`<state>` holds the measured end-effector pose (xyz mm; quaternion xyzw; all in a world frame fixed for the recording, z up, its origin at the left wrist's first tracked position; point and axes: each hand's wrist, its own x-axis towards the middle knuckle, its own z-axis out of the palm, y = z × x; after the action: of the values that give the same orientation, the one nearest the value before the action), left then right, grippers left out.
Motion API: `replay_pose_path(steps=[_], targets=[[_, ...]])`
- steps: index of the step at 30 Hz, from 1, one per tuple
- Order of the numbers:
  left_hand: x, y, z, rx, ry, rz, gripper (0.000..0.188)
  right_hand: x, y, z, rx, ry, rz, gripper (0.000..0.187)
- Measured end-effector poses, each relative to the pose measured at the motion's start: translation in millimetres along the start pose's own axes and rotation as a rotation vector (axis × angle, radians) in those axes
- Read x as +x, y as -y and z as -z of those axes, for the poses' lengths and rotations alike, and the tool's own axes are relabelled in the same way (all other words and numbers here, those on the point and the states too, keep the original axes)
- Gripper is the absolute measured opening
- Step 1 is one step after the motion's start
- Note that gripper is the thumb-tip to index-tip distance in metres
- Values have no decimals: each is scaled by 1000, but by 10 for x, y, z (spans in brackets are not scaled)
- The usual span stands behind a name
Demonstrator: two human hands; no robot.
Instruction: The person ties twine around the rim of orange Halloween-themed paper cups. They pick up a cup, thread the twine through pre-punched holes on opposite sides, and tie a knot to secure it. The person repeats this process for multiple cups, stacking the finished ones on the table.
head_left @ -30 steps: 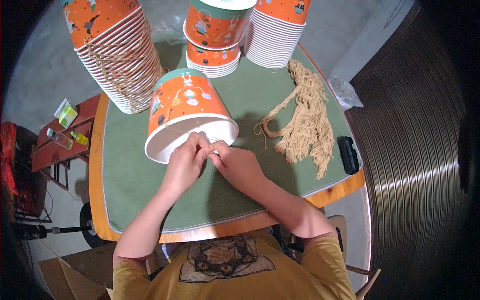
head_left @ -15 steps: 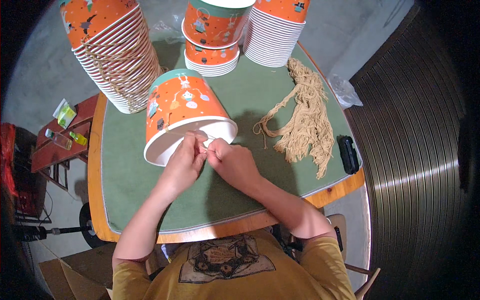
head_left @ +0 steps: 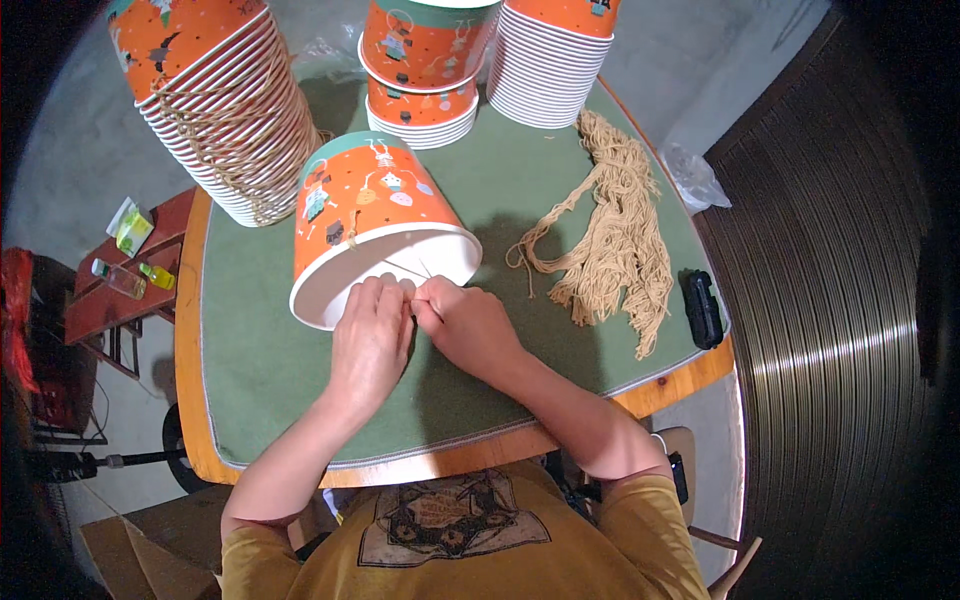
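Observation:
An orange paper bucket (head_left: 335, 205) with a green base band and cartoon figures lies tipped on the table, its white-rimmed mouth facing me. Thin tan cord (head_left: 405, 269) stretches from inside the mouth to my fingers, and a knotted bit of it shows outside near the rim. Just below the opening, my left hand (head_left: 372, 335) is closed on the cord, back of the hand up. Right beside it my right hand (head_left: 466, 325) pinches the same cord between thumb and forefinger. The fingertips of both hands are partly hidden.
Loose tan cords (head_left: 620, 230) lie heaped on the right, near a black case (head_left: 702, 310). Stacked buckets stand behind: a tall cord-draped stack (head_left: 225, 120) at left, another in the middle (head_left: 425, 50), a third stack (head_left: 550, 70) at right. A red bench (head_left: 100, 300) holds bottles.
The bucket has turned slightly, bringing its figures and the outside knot a little to the right. My left hand has rolled over, back upward, and lies close against the right.

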<state>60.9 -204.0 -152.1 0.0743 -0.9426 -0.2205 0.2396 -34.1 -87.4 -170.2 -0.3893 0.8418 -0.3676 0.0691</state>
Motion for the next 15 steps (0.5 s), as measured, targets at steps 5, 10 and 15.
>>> replay_pose_path(steps=[5, 10, 15], targets=[[8, 62, -21, 36, -18, -7, 11, -4, 83, 25, -57, 30, -63, 17], [29, 100, -4, -13, 7, 19, 8, -8, 33, -13, -65, -9, 2, 14], [46, 144, 27, -69, 27, -2, 5, 21, -16, 25, 29, -29, 67, 13]])
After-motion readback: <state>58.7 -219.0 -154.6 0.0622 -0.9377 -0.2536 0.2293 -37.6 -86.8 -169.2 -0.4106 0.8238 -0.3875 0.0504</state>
